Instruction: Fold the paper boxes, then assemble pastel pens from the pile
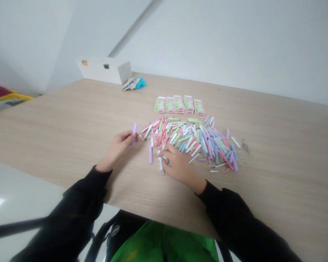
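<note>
A lilac stick (134, 134) is pinched by the fingers of the left hand (117, 147), left of the frame's centre, just beside a loose heap of pastel sticks (191, 140) lying on a wooden table (262, 153). The right hand (179, 165) is placed apart from it, over white sticks (160, 162) at the heap's near edge; whether these are gripped cannot be told. Five green boxes (179, 104) are stood in a row above the heap, and a white box (104, 70) is seen at the table's far edge, upper left.
</note>
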Demonstrator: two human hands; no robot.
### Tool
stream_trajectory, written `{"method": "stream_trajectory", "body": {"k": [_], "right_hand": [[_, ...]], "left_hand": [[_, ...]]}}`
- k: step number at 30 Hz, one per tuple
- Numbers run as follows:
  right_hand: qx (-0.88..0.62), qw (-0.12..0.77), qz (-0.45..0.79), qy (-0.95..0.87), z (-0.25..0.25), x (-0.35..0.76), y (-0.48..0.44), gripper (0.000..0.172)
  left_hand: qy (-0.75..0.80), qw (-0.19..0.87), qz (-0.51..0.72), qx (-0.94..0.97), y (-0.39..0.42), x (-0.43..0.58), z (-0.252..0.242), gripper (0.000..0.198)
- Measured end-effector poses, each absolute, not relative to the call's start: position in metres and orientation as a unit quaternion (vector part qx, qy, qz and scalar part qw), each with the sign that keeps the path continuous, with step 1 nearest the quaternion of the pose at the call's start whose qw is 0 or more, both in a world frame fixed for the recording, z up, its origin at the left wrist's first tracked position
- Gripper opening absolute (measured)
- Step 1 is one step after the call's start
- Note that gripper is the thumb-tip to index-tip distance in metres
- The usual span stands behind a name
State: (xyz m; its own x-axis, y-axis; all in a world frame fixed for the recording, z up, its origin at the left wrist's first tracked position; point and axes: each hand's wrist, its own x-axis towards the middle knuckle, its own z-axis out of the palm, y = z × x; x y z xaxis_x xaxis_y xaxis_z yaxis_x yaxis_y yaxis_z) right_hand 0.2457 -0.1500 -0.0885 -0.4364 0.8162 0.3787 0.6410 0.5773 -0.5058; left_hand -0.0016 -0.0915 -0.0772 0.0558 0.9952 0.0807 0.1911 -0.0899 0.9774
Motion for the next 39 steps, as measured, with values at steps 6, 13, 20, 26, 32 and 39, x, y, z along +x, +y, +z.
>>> {"method": "stream_trajectory", "body": {"k": [6,13,20,26,32,39], "right_hand": [[-0.473,0.279,0.168,-0.819,-0.094,0.253,-0.149,0.021],[-0.469,0.282,0.171,-0.819,-0.089,0.251,-0.149,0.019],[-0.484,0.352,0.142,-0.788,-0.082,0.289,-0.156,0.02],[-0.538,0.385,0.151,-0.734,-0.088,0.328,-0.166,0.021],[-0.566,0.421,0.054,-0.707,-0.093,0.36,-0.157,0.023],[-0.59,0.379,-0.013,-0.713,-0.109,0.397,-0.136,0.043]], "left_hand": [[0.68,0.119,0.354,0.632,-0.11,-0.036,-0.082,0.023],[0.678,-0.074,0.092,0.726,-0.125,-0.017,-0.103,0.038],[0.665,-0.047,0.166,0.727,-0.128,-0.01,-0.118,0.06],[0.657,0.021,0.183,0.731,-0.12,-0.012,-0.129,0.071],[0.607,0.034,0.243,0.756,-0.128,0.022,-0.111,0.072],[0.504,0.093,0.17,0.842,-0.118,0.078,-0.092,0.071]]}}
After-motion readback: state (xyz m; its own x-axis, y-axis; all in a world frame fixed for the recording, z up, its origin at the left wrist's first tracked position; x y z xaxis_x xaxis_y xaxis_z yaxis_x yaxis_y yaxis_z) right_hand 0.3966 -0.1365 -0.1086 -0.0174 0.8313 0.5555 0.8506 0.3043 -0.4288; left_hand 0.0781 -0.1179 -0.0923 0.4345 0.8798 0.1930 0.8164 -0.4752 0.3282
